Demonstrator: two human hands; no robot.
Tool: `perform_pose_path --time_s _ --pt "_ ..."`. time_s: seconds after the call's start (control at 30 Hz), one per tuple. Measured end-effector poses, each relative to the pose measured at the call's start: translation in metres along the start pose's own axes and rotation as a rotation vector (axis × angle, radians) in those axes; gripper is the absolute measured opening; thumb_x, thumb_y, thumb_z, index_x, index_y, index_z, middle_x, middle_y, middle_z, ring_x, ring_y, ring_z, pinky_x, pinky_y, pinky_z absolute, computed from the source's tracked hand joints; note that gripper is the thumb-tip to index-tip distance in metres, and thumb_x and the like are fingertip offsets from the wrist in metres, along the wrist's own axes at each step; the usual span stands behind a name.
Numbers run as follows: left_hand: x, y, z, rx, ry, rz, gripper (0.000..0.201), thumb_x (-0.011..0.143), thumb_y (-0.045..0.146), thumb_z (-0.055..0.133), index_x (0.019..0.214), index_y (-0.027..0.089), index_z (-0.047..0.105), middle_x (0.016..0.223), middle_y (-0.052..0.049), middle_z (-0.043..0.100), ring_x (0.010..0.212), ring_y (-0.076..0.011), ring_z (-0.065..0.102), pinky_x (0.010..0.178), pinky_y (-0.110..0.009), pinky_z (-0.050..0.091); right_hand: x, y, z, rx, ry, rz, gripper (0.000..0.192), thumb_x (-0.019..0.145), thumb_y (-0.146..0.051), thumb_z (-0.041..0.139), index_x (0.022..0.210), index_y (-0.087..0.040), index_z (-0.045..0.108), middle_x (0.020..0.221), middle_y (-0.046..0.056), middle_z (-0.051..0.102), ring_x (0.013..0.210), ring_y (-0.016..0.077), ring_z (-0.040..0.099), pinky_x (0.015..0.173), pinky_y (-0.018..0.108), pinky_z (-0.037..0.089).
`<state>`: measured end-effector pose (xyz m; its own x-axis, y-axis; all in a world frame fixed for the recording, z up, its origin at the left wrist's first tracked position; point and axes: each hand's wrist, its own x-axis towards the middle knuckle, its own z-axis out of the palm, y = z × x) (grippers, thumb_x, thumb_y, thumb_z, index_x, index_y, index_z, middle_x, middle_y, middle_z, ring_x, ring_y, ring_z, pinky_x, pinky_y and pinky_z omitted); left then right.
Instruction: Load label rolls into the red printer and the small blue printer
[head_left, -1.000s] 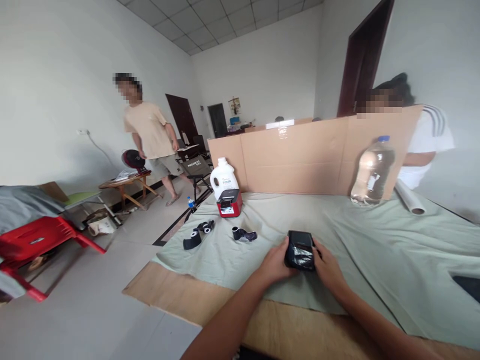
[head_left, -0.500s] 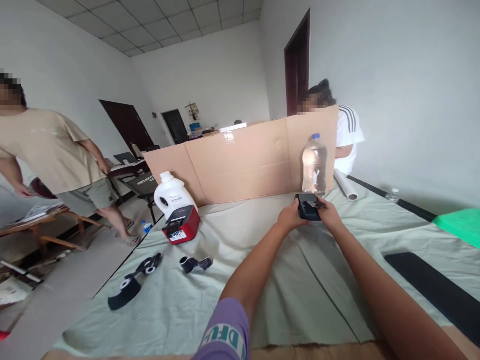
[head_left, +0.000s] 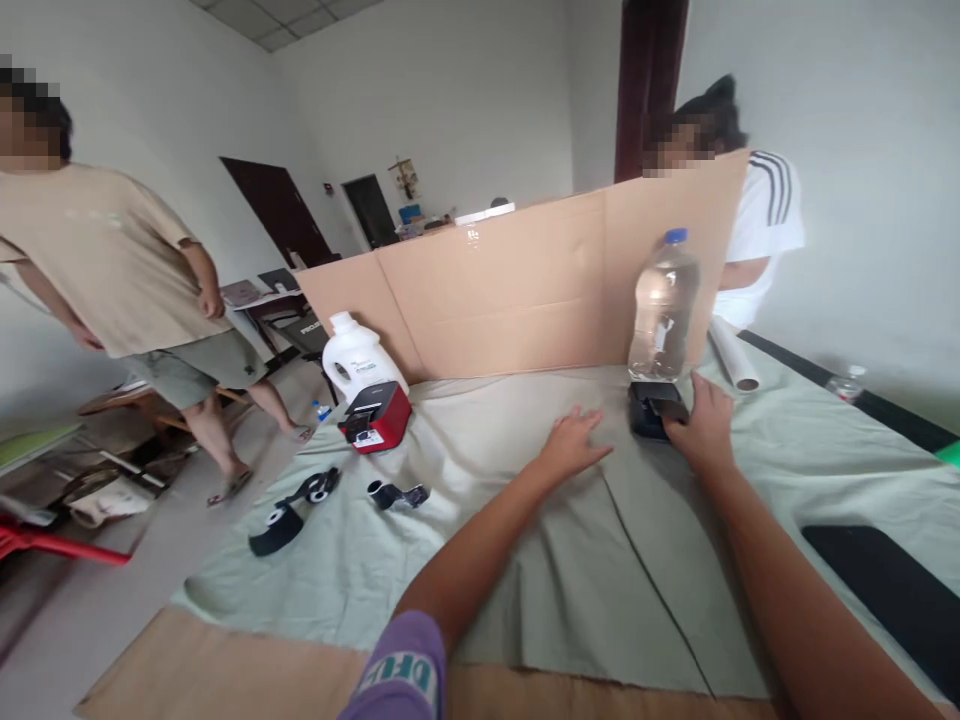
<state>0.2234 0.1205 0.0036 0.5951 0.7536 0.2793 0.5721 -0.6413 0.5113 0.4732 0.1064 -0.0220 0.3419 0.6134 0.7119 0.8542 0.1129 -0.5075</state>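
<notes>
A small black boxy device [head_left: 651, 412], like a label printer, rests on the cloth in front of a large clear bottle [head_left: 664, 320] with a blue cap. My right hand [head_left: 705, 428] is at the device's right side, its thumb against a dark flap on the front and its other fingers bent, partly hidden. My left hand [head_left: 574, 445] hovers over the cloth left of the device, fingers spread, holding nothing. Farther left stands a red-and-black label printer [head_left: 386, 418] before a white jug [head_left: 358, 360]. Nearer me lie black ribbon rolls [head_left: 289, 518] and a smaller black roll [head_left: 397, 495].
A cardboard panel [head_left: 510, 290] stands along the table's back. A white roll [head_left: 733, 355] and a small clear bottle [head_left: 849, 385] are at the right, with a flat black slab [head_left: 885, 590] nearer. One person [head_left: 120, 260] stands left; another [head_left: 765, 230] is behind the panel.
My left hand has let go of the black device and moved left, its fingers opening. My right hand stays at the device. The view has shifted, and the person at left has changed stance.
</notes>
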Motion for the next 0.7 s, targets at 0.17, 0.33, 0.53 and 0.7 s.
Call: perform_pose_path --time_s 0.17,0.33,0.53,0.7 --pt "-0.12 -0.08 -0.152 0.041 0.54 -0.15 0.042 0.085 0.026 0.066 0.127 0.021 0.067 0.14 -0.01 0.063 0.143 -0.0297 0.045 0.122 -0.046 0.032 -0.007 -0.076 -0.012 -0.04 0.002 -0.308 0.063 0.084 -0.038 0.062 0.142 -0.015 0.051 0.136 0.02 0.057 0.127 0.0405 0.049 0.106 0.058 0.037" --pt "-0.204 -0.186 -0.266 -0.16 1.141 -0.658 0.047 0.086 0.023 0.066 0.132 0.015 0.06 0.143 -0.013 0.059 0.139 -0.0292 0.049 0.12 -0.045 0.034 -0.053 -0.196 0.053 0.297 -0.242 -0.452 0.036 0.088 -0.031 0.057 0.123 -0.021 0.063 0.118 0.014 0.065 0.113 0.0311 0.059 0.103 0.049 0.045" --pt "-0.226 -0.257 -0.261 -0.569 1.155 -0.788 0.037 0.091 0.023 0.063 0.127 0.012 0.064 0.127 -0.015 0.07 0.122 -0.0261 0.064 0.107 -0.041 0.049 -0.095 -0.351 0.198 0.718 -0.694 -0.187 0.047 0.084 -0.039 0.064 0.128 -0.023 0.059 0.13 0.012 0.062 0.12 0.0308 0.059 0.105 0.052 0.047" --pt "-0.231 -0.286 -0.249 -0.735 1.055 -0.722 0.034 0.092 0.026 0.065 0.124 0.016 0.068 0.135 -0.011 0.067 0.131 -0.0231 0.059 0.113 -0.037 0.044 -0.109 -0.429 0.288 0.959 -0.852 -0.049 0.092 0.07 -0.039 0.08 0.15 -0.024 0.037 0.149 0.014 0.051 0.137 0.0345 0.048 0.116 0.057 0.036"
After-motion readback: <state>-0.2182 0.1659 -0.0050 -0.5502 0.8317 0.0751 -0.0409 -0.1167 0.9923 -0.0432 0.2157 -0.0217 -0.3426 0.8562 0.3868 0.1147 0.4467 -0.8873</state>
